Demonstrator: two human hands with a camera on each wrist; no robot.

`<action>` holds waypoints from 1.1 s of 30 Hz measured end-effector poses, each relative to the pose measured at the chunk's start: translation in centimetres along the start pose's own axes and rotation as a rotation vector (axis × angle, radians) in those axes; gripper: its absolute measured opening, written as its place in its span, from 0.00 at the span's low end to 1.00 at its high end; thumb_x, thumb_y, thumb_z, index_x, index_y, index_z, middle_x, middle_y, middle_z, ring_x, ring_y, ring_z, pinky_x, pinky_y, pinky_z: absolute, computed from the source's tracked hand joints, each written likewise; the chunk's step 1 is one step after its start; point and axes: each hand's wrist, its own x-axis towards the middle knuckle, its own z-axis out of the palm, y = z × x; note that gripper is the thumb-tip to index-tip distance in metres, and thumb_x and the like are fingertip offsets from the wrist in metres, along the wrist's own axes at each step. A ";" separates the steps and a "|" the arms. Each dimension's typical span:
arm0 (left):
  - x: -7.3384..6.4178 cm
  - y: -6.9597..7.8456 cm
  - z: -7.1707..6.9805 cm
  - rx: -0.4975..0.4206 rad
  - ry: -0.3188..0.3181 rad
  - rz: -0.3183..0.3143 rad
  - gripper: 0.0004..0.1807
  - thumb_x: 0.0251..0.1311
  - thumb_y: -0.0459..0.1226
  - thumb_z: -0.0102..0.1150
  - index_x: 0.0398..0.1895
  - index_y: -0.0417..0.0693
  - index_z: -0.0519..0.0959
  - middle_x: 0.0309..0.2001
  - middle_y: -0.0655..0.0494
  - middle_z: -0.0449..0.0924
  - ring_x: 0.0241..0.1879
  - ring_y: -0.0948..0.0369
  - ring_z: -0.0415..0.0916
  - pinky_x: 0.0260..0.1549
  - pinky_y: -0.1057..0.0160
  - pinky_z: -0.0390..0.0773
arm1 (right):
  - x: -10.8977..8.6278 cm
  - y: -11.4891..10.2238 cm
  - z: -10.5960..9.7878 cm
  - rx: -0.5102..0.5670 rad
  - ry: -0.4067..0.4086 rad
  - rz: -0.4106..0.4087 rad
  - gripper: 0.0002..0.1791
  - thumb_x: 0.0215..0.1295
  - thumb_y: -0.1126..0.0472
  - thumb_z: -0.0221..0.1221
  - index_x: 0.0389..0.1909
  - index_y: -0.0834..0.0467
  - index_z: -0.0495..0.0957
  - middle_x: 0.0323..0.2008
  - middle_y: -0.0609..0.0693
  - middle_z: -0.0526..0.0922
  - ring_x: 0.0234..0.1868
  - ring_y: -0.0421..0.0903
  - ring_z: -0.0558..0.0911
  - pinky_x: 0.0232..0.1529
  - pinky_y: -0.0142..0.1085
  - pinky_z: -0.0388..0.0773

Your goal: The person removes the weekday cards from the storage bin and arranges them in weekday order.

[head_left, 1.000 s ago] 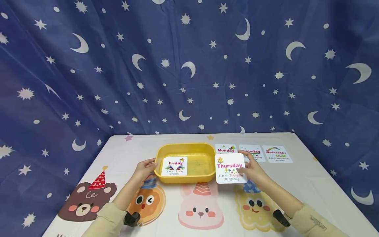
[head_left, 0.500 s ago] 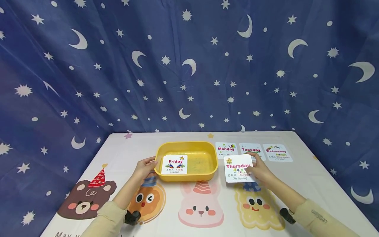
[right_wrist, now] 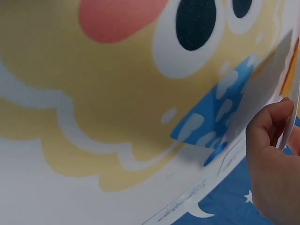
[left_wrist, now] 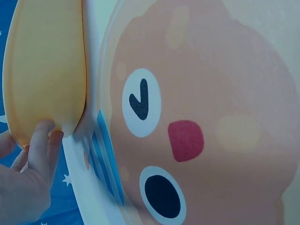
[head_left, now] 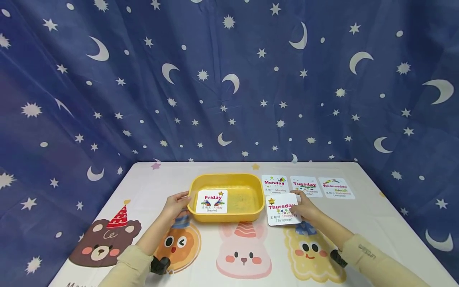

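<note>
My left hand [head_left: 176, 205] grips the left end of a yellow plastic tray [head_left: 226, 217], fingers against its outer wall in the left wrist view. Inside the tray, at the left, lies a white Friday card [head_left: 211, 201]. My right hand [head_left: 305, 207] pinches the right edge of a white Thursday card [head_left: 277, 217], between the tray and the right arm. In the right wrist view that card [right_wrist: 293, 105] is seen edge-on, with a shadow on the cloth beside it. Whether its lower edge touches the table cannot be told.
Behind the held card, a Monday card [head_left: 274, 183], a Tuesday card [head_left: 306, 184] and a Wednesday card [head_left: 337, 188] lie in a row. A cartoon-printed white cloth [head_left: 244, 251] covers the table. A blue star-and-moon curtain [head_left: 201, 107] hangs behind.
The Thursday card moved right, then back left a little and lower, uncovering more of the Monday and Tuesday cards. My left hand and the tray stay nearly still.
</note>
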 end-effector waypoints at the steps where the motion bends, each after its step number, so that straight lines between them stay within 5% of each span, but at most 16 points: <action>1: 0.0 0.0 0.0 -0.002 0.001 -0.001 0.24 0.68 0.35 0.48 0.66 0.36 0.63 0.61 0.33 0.69 0.39 0.59 0.81 0.35 0.66 0.85 | 0.1 0.2 0.1 -0.001 -0.005 -0.001 0.44 0.54 0.78 0.50 0.70 0.65 0.39 0.47 0.68 0.76 0.32 0.44 0.82 0.34 0.37 0.84; 7: 0.0 0.1 0.1 0.004 0.000 -0.008 0.24 0.69 0.35 0.47 0.66 0.37 0.63 0.61 0.34 0.68 0.40 0.59 0.81 0.35 0.67 0.85 | 0.8 1.1 0.2 -0.082 0.033 0.009 0.42 0.55 0.77 0.53 0.68 0.68 0.42 0.48 0.71 0.75 0.32 0.43 0.82 0.32 0.35 0.82; 11: 0.1 0.2 0.1 0.004 0.003 -0.012 0.24 0.69 0.35 0.48 0.66 0.37 0.63 0.61 0.34 0.68 0.39 0.60 0.81 0.35 0.67 0.85 | 1.2 1.7 0.4 -0.300 0.120 -0.038 0.40 0.53 0.74 0.59 0.65 0.73 0.51 0.41 0.68 0.77 0.32 0.45 0.80 0.30 0.34 0.80; 14: 0.1 0.1 0.0 0.003 0.007 -0.021 0.24 0.68 0.36 0.48 0.66 0.38 0.63 0.61 0.34 0.69 0.38 0.61 0.81 0.34 0.67 0.85 | 1.3 1.7 0.7 -0.506 0.194 -0.086 0.40 0.50 0.69 0.65 0.62 0.75 0.58 0.40 0.68 0.78 0.36 0.53 0.80 0.38 0.41 0.81; 18: 0.1 0.0 0.0 -0.006 0.007 -0.027 0.24 0.68 0.36 0.49 0.66 0.37 0.64 0.60 0.34 0.70 0.37 0.62 0.81 0.34 0.66 0.85 | 1.1 1.3 1.3 -0.651 0.239 -0.136 0.40 0.48 0.67 0.68 0.60 0.77 0.60 0.46 0.71 0.77 0.44 0.62 0.79 0.51 0.53 0.77; 25: 0.1 -0.1 0.0 -0.013 0.000 -0.019 0.24 0.68 0.35 0.48 0.66 0.37 0.63 0.60 0.33 0.70 0.36 0.62 0.81 0.34 0.66 0.85 | 0.9 1.1 1.9 -0.754 0.261 -0.182 0.39 0.46 0.67 0.69 0.58 0.79 0.62 0.44 0.71 0.77 0.41 0.60 0.79 0.50 0.53 0.78; 33: 0.1 0.0 0.1 0.009 0.018 -0.003 0.24 0.68 0.34 0.49 0.65 0.36 0.64 0.58 0.33 0.71 0.35 0.62 0.81 0.32 0.67 0.85 | 1.2 0.8 2.0 -0.795 0.247 -0.138 0.38 0.49 0.66 0.68 0.57 0.77 0.63 0.44 0.72 0.71 0.39 0.58 0.76 0.45 0.51 0.80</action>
